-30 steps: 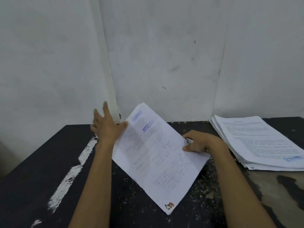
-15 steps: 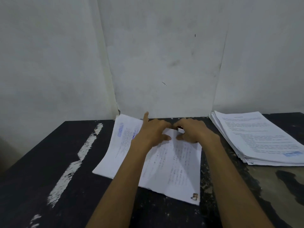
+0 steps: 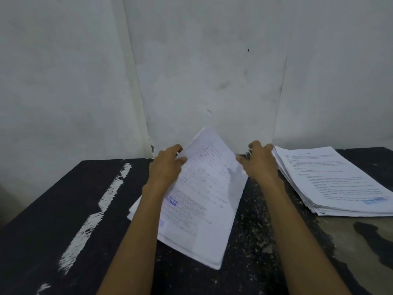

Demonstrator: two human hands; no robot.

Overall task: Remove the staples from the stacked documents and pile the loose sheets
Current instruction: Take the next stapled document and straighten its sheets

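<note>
A thin set of printed white sheets (image 3: 204, 201) lies at the middle of the dark table, its far end lifted off the surface. My left hand (image 3: 168, 165) pinches the lifted top sheet at its left edge, thumb on the printed face. My right hand (image 3: 258, 160) is to the right of the sheets, fingers curled round a small metal tool (image 3: 247, 154), likely a staple remover. The tool is mostly hidden in the fist. A thick stack of documents (image 3: 331, 182) lies at the right of the table, beside my right hand.
The black table (image 3: 63, 209) has a white paint streak (image 3: 100, 205) on its left half and worn, speckled patches at the right front. A pale wall rises directly behind the table's far edge.
Half a second ago both hands met at the far edge of the flat sheets. Now they have drawn apart, the left hand has raised the top sheet, and the right hand has moved right.
</note>
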